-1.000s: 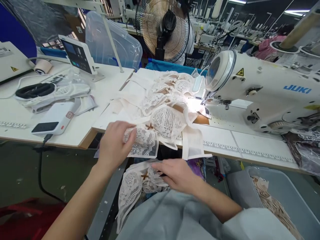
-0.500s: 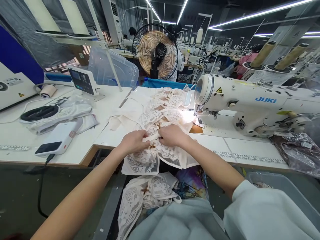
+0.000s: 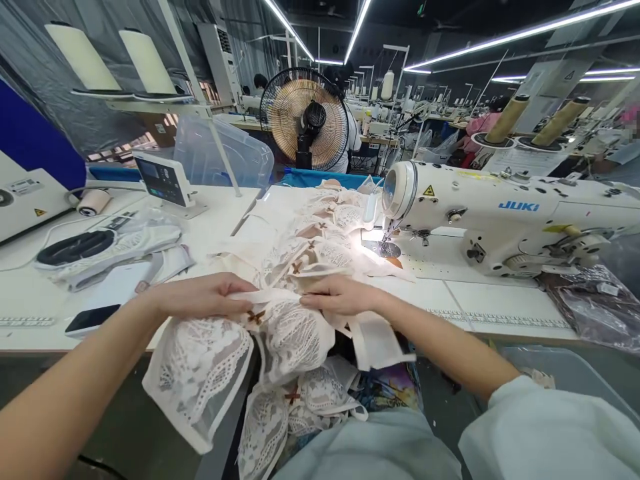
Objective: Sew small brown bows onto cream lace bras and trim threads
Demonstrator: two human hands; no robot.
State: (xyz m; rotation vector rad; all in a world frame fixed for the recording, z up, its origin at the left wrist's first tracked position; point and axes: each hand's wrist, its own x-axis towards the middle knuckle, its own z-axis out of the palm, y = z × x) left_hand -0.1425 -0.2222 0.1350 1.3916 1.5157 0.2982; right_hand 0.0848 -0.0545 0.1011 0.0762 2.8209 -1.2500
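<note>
A cream lace bra point(image 3: 295, 333) with a brown bow hangs over the table's front edge, its cups spread downward. My left hand point(image 3: 210, 295) pinches its top edge left of the bow. With fingers closed, my right hand point(image 3: 340, 295) grips the same edge farther right. Behind my hands, a row of similar lace bras point(image 3: 320, 230) with brown bows runs back across the table, left of the lit needle area of a white sewing machine point(image 3: 460, 200). Another lace bra point(image 3: 300, 413) lies on my lap below.
On the left are a control panel point(image 3: 161, 179), a white power bank point(image 3: 107, 300) and a black coiled band point(image 3: 75, 247). A fan point(image 3: 305, 120) stands behind the table. Plastic-wrapped dark goods point(image 3: 595, 307) lie at right, above a clear bin point(image 3: 560, 373).
My hands have moved apart and toward me, my left hand going left. The bra they hold is now spread wider and hangs lower over the edge.
</note>
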